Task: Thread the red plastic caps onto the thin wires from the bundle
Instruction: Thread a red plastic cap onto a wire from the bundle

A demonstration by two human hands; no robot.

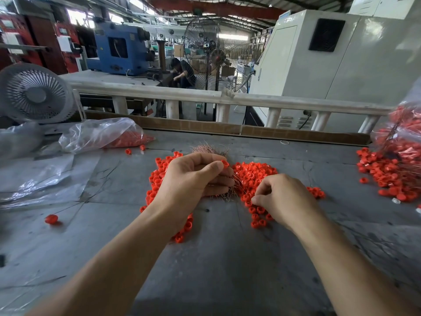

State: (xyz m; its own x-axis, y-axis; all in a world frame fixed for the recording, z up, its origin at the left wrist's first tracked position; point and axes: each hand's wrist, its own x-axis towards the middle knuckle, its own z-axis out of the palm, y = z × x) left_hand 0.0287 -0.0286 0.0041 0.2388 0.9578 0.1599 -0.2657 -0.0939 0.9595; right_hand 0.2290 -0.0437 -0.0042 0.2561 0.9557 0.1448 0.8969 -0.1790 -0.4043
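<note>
Under the left hand (193, 176) lie glossy red plastic caps (252, 172) and a bundle (211, 150) of thin coppery metal wires on a matt, scuffed grey surface (216, 258), with crinkled clear plastic bags (100, 134) far left.

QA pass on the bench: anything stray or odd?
One red cap, already on a thin wire, lies alone at the table's left, apart from the central cap pile. Two more loose caps sit near the clear bag.

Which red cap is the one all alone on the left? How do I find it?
Start at the white desk fan, then come down the grey table toward the left arm. The lone red cap lies there on a thin wire, far from the big cap pile by the hands.
</note>
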